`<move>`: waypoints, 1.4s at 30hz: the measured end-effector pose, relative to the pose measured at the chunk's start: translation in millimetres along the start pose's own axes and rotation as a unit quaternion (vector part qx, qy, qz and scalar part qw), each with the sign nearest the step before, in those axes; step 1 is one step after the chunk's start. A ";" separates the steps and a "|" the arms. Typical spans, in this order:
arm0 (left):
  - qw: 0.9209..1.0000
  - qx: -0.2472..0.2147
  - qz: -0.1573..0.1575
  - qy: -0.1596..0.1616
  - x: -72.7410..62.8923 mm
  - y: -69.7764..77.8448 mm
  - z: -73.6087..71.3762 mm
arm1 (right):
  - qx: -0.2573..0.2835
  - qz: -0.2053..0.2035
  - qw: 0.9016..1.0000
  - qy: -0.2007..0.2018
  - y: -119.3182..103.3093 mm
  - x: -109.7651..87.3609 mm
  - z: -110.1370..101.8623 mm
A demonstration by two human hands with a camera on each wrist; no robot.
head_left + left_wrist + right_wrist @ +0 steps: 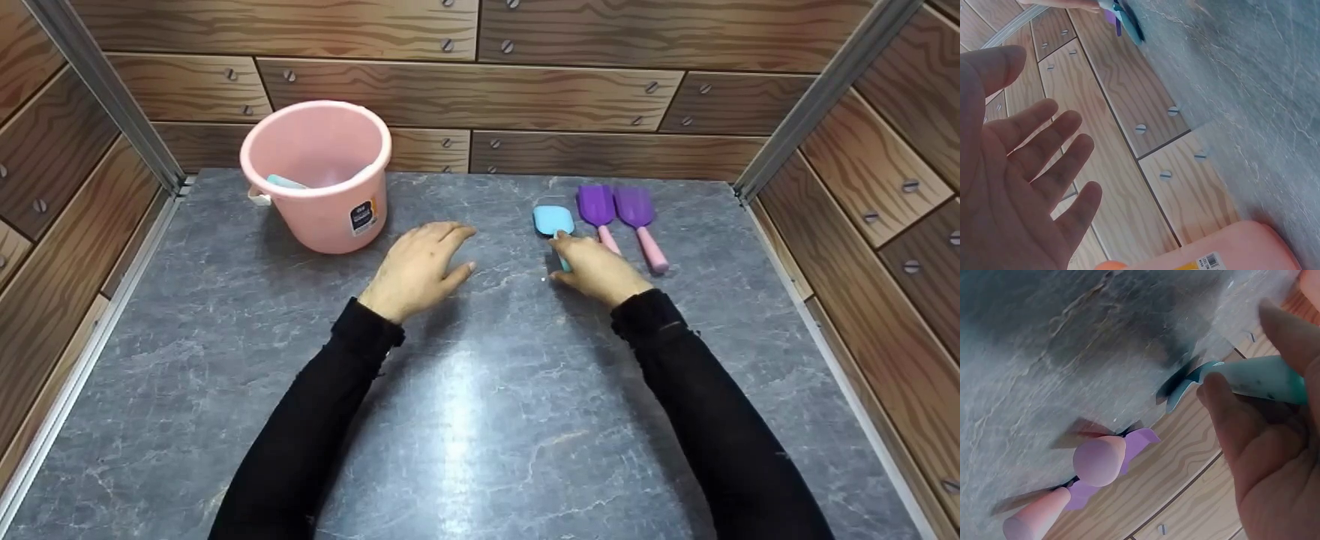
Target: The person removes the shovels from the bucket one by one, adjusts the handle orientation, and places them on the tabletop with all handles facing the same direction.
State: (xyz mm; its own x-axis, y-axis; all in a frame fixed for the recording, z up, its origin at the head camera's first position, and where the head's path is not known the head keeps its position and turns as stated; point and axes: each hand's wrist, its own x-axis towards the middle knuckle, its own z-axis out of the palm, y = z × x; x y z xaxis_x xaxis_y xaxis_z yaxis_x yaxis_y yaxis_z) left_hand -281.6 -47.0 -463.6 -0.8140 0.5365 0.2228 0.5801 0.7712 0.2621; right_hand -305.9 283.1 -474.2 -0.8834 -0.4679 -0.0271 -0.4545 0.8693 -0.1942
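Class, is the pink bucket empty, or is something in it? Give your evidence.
Not empty: the head view shows part of a light blue object inside the pink bucket, by the near rim. The rest is hidden.

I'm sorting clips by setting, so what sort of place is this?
Probably a small purpose-built work booth: wood-print panels enclose it, metal corner posts frame it, and a grey marble-patterned surface lies between.

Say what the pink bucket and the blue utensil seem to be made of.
Pink bucket: probably plastic with a smooth, satin finish, judging by its even colour and rounded, moulded-looking rim. Blue utensil: likely smooth plastic; its head is uniformly coloured, though silicone is possible.
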 end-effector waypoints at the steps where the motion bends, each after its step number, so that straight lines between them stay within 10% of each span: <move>1: 1.000 0.000 0.000 -0.001 0.1 0.2 0.0 | -0.002 0.003 1.000 -0.009 0.6 0.4 -0.3; 13: 1.000 -0.001 0.002 -0.005 -0.3 -0.6 1.1 | 0.047 0.038 0.995 -0.077 3.6 -2.0 -4.0; 22: 1.000 -0.005 -0.001 -0.009 -0.1 -1.5 1.0 | 0.039 0.031 0.997 -0.054 3.8 1.3 0.1; 34: 1.000 -0.009 -0.004 -0.015 -0.4 -1.9 1.5 | 0.031 0.027 0.999 -0.009 99.9 57.2 79.3; 42: 1.000 -0.006 -0.002 -0.018 0.0 -1.1 1.7 | 0.032 0.043 0.998 -0.011 109.0 63.6 81.7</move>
State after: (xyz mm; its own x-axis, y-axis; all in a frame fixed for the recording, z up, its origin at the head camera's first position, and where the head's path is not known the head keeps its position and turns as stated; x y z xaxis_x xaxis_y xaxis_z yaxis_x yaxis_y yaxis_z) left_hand -282.3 -47.3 -465.5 -0.8165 0.5458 0.1884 0.5774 0.7693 0.2736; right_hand -402.3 335.1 -577.2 -0.9155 -0.3964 -0.0684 -0.3684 0.8946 -0.2531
